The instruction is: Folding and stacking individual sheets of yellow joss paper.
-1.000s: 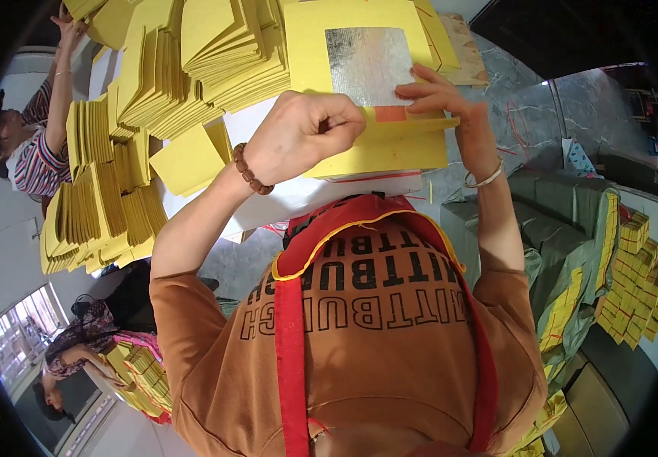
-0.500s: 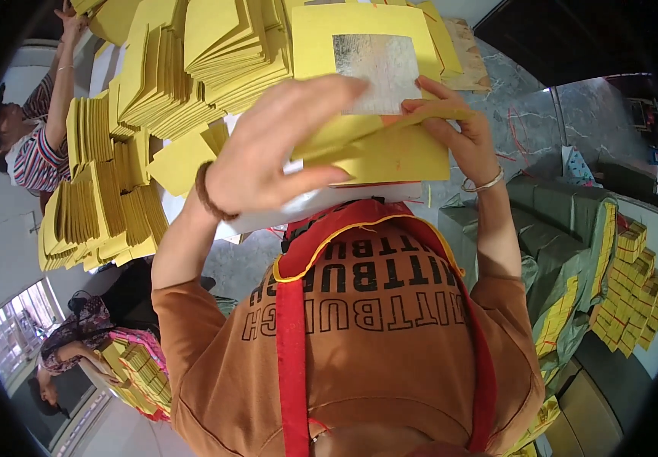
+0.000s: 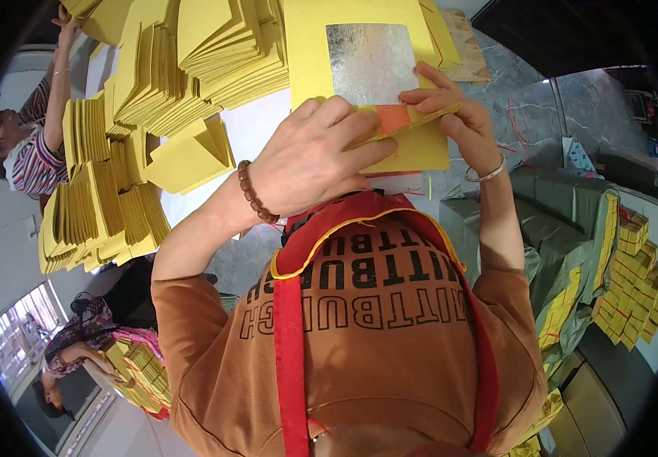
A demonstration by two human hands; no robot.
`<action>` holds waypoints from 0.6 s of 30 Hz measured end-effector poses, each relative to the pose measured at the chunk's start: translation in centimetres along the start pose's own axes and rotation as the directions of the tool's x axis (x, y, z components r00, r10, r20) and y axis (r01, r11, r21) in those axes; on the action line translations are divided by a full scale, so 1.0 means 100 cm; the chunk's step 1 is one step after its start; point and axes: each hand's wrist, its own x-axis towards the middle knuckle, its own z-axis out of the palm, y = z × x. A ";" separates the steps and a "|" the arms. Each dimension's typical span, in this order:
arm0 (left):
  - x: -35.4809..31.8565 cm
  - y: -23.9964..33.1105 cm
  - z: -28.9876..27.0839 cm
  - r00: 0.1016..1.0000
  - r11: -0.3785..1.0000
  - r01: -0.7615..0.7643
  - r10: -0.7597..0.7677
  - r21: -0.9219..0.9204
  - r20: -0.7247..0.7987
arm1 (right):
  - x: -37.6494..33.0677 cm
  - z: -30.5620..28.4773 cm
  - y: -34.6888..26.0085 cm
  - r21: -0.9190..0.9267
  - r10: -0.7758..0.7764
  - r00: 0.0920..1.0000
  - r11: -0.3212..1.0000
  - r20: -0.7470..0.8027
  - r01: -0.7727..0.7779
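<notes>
A yellow paper sheet (image 3: 306,65) lies in front of me, with a silver foil square (image 3: 372,65) on it and an orange patch (image 3: 394,116) below the foil. Its near part is lifted into a fold. Curled over the left part of that fold are the fingers of my left hand (image 3: 325,156), with a beaded bracelet at the wrist. My right hand (image 3: 462,114) pinches the fold's right end, its index finger stretched along the foil's edge. More yellow paper (image 3: 420,158) lies under the fold, toward my body.
Stacks of folded yellow paper (image 3: 230,53) cover the white table (image 3: 256,122) to the left, with a loose folded piece (image 3: 192,160) nearby. A co-worker (image 3: 35,145) stands at far left, another person (image 3: 77,343) below. Wrapped yellow bundles (image 3: 633,282) are piled at right.
My left hand, raised and spread half a second ago, has come down and closed on the fold's left part. My right hand keeps its pinch at the right end.
</notes>
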 end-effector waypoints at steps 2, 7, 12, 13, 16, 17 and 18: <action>0.000 -0.005 0.002 1.000 0.999 -0.006 0.006 -0.034 -0.011 | -0.001 -0.001 0.002 -0.003 -0.004 1.000 1.000 0.002 0.004; 0.001 -0.012 0.002 0.999 0.995 -0.035 0.031 -0.095 -0.035 | 0.000 0.000 0.001 0.010 0.010 1.000 1.000 -0.003 -0.010; 0.000 -0.017 -0.002 0.992 0.971 -0.043 0.014 -0.236 -0.123 | -0.001 -0.001 0.007 0.108 -0.014 0.999 0.994 -0.030 0.017; 0.001 -0.017 -0.005 0.992 0.971 -0.042 0.013 -0.235 -0.125 | -0.002 0.001 0.008 0.107 -0.015 0.999 0.994 -0.028 0.018; 0.000 -0.016 -0.012 0.978 0.918 0.196 -0.208 -0.344 0.003 | -0.003 0.010 0.004 0.119 -0.001 0.985 0.993 -0.171 0.021; 0.000 -0.016 -0.013 0.981 0.918 0.187 -0.193 -0.351 0.017 | 0.000 0.012 0.000 0.022 0.058 0.983 0.998 -0.174 -0.055; -0.001 -0.016 -0.013 0.983 0.916 0.178 -0.179 -0.358 0.030 | 0.001 0.013 -0.001 -0.075 0.116 0.976 0.988 -0.183 -0.131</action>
